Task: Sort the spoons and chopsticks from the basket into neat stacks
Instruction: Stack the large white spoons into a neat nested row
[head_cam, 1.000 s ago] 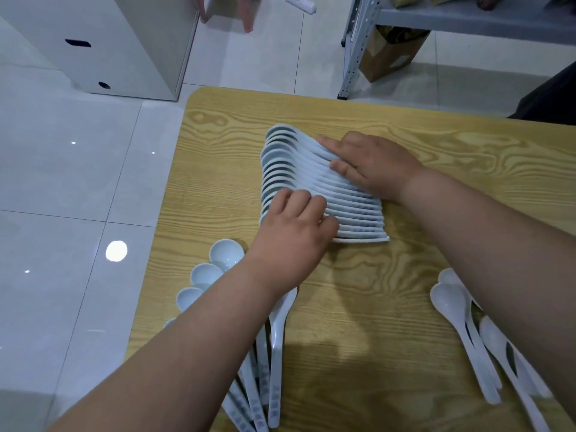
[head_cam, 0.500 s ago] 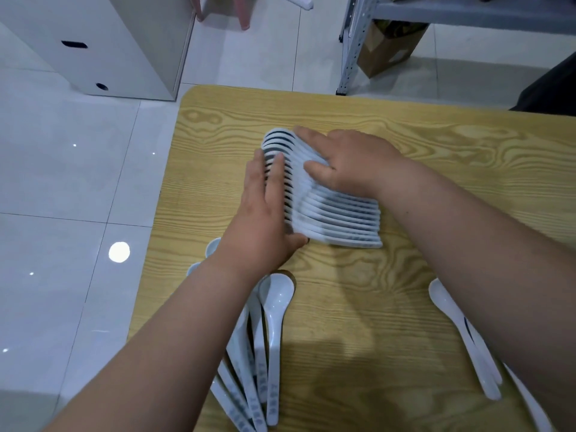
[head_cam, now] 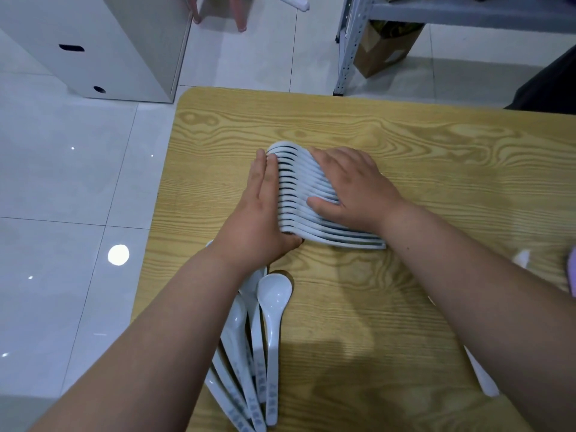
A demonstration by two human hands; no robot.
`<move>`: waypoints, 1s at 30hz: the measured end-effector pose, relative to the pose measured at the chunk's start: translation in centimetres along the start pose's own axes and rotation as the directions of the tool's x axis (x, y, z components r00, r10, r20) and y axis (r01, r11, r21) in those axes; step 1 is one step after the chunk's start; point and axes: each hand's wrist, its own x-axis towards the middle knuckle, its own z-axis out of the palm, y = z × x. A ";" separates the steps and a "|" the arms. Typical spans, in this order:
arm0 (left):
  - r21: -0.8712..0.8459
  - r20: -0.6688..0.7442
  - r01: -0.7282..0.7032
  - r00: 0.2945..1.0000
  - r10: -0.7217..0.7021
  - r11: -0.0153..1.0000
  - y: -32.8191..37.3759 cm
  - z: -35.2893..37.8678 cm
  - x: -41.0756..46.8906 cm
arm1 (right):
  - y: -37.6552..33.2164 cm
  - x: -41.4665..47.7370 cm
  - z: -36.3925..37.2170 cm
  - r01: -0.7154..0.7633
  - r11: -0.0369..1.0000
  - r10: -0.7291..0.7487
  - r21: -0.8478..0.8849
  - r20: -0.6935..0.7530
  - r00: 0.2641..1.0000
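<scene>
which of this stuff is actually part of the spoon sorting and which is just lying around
Part of the job:
nested row of spoons, left hand, right hand, loose spoons, wooden table

Just lying about:
white cabinet, cardboard box, metal shelf, stool legs

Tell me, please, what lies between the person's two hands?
In the head view, the nested stack of white spoons lies between them: the left hand presses flat against its bowl ends, the right hand rests on the handles.
</scene>
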 end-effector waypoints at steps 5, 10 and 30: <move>-0.010 -0.003 -0.056 0.998 0.056 0.998 -0.3 0.2 -0.2 | 0.0 -3.0 -0.1 -0.025 0.991 0.044 -0.130 0.143 0.989; 0.008 0.029 -0.077 0.997 0.077 0.997 -0.3 0.9 -0.3 | 0.0 -3.6 0.2 0.008 0.991 0.010 -0.131 0.135 0.991; -0.010 0.120 -0.191 0.974 0.191 0.982 -0.7 -0.1 1.6 | 1.5 -3.4 -0.8 0.010 0.988 0.020 -0.152 0.195 0.981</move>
